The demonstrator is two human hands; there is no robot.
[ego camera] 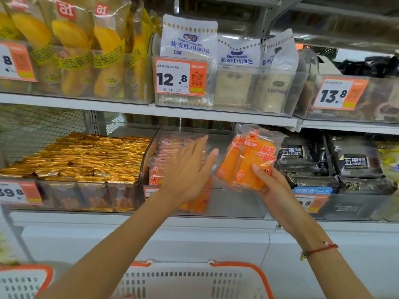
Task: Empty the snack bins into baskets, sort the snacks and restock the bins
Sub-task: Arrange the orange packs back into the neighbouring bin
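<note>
My right hand [272, 184] grips an orange snack packet [248, 157] by its lower edge, holding it upright in front of the clear middle bin [233, 203] on the lower shelf. In that bin's left part stand several more orange packets [170, 152]. My left hand [190, 169] hovers over them with fingers straight and spread, holding nothing. A white basket with orange rim [194, 279] sits below my arms at the bottom of the view.
Gold-wrapped snacks [86, 156] fill the bin on the left. Black bread packs [345, 162] fill the bin on the right. The upper shelf holds yellow cake bags [71, 57] and white toast bags [190, 42]. A second basket [23, 279] shows at bottom left.
</note>
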